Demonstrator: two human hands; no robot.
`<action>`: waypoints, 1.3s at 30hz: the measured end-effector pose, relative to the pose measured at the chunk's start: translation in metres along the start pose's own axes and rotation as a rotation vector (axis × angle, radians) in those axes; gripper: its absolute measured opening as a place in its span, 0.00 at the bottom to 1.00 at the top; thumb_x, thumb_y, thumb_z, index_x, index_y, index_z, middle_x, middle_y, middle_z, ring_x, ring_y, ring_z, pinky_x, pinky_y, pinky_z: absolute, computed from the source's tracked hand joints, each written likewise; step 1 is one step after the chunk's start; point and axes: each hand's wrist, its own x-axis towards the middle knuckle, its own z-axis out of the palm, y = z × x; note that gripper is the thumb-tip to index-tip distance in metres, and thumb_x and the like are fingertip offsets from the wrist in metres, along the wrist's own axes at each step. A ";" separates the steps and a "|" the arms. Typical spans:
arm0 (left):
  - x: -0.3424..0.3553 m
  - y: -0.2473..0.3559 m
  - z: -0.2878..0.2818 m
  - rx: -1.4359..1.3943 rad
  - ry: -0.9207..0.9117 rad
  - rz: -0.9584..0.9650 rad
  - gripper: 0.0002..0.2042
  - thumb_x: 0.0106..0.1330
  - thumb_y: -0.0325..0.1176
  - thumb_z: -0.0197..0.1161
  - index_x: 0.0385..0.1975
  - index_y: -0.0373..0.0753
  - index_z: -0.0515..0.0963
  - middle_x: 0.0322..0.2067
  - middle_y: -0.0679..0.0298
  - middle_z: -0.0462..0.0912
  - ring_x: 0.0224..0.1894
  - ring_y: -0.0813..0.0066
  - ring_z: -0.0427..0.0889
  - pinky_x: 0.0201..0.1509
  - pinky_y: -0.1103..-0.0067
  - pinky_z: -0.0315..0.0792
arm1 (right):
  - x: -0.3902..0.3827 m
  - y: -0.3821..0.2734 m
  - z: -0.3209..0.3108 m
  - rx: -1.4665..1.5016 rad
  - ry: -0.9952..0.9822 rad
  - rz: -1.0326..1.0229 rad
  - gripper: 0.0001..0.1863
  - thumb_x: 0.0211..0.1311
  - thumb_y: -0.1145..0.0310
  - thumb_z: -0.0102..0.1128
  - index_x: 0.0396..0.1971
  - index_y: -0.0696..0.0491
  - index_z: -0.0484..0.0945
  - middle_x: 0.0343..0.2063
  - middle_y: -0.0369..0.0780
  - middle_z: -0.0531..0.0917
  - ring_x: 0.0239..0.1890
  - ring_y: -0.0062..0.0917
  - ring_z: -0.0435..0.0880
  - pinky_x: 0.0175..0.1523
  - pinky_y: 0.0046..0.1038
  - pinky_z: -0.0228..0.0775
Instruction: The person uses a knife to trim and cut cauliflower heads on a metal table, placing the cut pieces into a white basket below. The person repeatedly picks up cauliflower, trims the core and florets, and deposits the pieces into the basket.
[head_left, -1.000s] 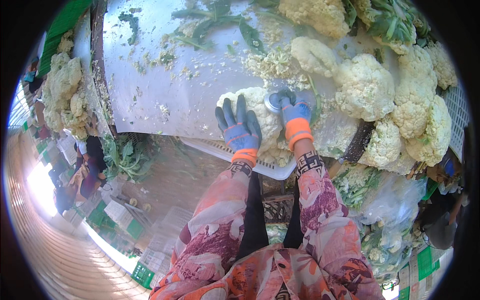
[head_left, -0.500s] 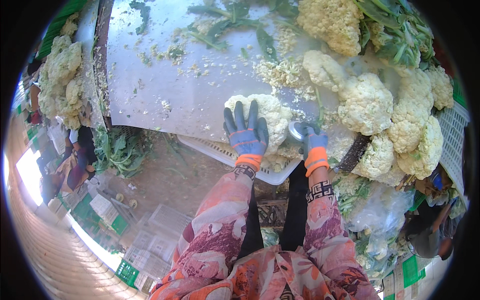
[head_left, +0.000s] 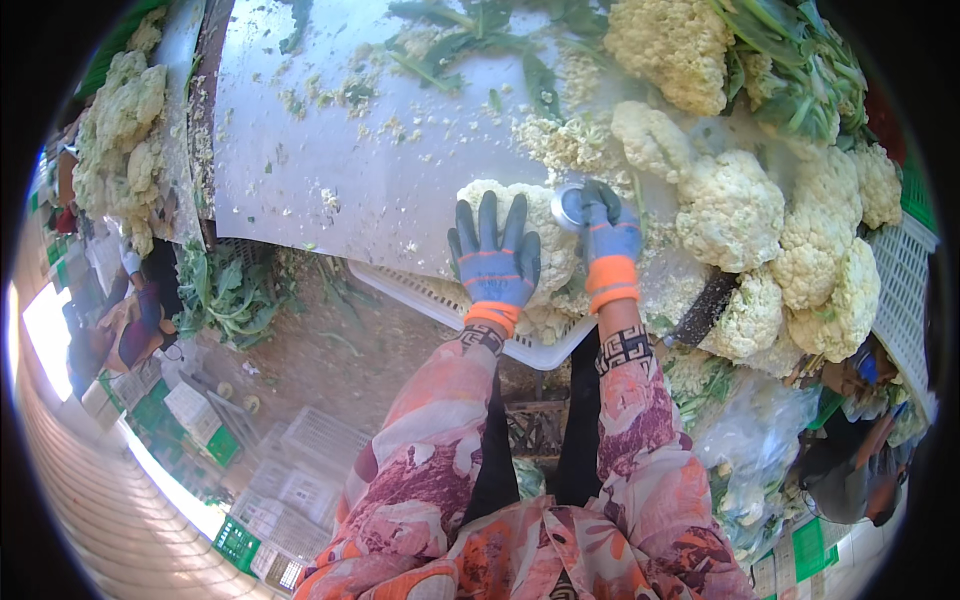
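Observation:
Under my left hand, gloved in grey and orange, lies a cauliflower head at the near edge of the metal table. The fingers are spread flat on top of it. My right hand, in a matching glove, grips a round metal tool with a shiny rim, its exact kind unclear. That tool touches or nearly touches the right side of the cauliflower head. A white plastic crate sits below the table edge, with cauliflower pieces in it.
More cauliflower heads are piled on the right, with green leaves behind them. Cut leaves and crumbs litter the table. Clear plastic bags lie at the lower right. Other people work at both sides.
My right hand has moved up and slightly left with the round metal tool, onto the upper right side of the cauliflower head. My left hand has stayed on the cauliflower, shifting only slightly.

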 end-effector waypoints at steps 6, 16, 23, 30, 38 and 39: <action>0.000 -0.004 -0.005 0.062 -0.126 0.165 0.29 0.64 0.48 0.52 0.65 0.50 0.62 0.66 0.57 0.59 0.68 0.43 0.53 0.66 0.47 0.50 | -0.004 0.066 -0.021 -0.347 0.035 -0.246 0.19 0.64 0.58 0.54 0.45 0.58 0.79 0.34 0.53 0.83 0.34 0.40 0.83 0.42 0.30 0.73; 0.009 -0.015 -0.010 0.000 -0.140 0.339 0.31 0.63 0.49 0.54 0.65 0.44 0.62 0.65 0.56 0.61 0.68 0.49 0.56 0.67 0.50 0.51 | 0.000 0.089 -0.047 -0.005 0.198 0.018 0.15 0.64 0.60 0.59 0.44 0.54 0.80 0.23 0.36 0.82 0.20 0.24 0.76 0.27 0.29 0.69; 0.027 -0.034 -0.025 -0.150 -0.026 0.330 0.46 0.51 0.61 0.64 0.66 0.39 0.58 0.64 0.48 0.60 0.68 0.49 0.56 0.68 0.50 0.46 | -0.029 0.078 -0.071 0.192 0.120 0.202 0.14 0.64 0.60 0.59 0.44 0.52 0.81 0.21 0.32 0.77 0.12 0.15 0.67 0.16 0.22 0.60; -0.010 -0.014 -0.013 -0.201 -0.141 -0.220 0.52 0.47 0.64 0.66 0.68 0.39 0.53 0.64 0.47 0.59 0.66 0.42 0.55 0.67 0.52 0.53 | -0.021 0.032 -0.010 0.206 0.013 -0.251 0.16 0.63 0.62 0.59 0.45 0.56 0.80 0.30 0.38 0.84 0.28 0.23 0.80 0.36 0.27 0.73; -0.016 -0.017 -0.004 -0.252 -0.067 -0.150 0.48 0.51 0.58 0.67 0.67 0.37 0.54 0.62 0.44 0.60 0.64 0.39 0.58 0.66 0.55 0.56 | 0.044 0.047 -0.016 -0.402 0.042 0.020 0.16 0.58 0.59 0.59 0.38 0.54 0.83 0.34 0.45 0.85 0.34 0.37 0.84 0.42 0.34 0.73; -0.020 -0.021 -0.003 -0.241 -0.057 -0.146 0.48 0.51 0.58 0.66 0.67 0.37 0.53 0.62 0.44 0.60 0.63 0.39 0.58 0.66 0.55 0.56 | 0.036 0.036 -0.026 -0.319 0.057 0.083 0.16 0.58 0.58 0.58 0.38 0.54 0.83 0.34 0.47 0.85 0.34 0.39 0.84 0.42 0.34 0.73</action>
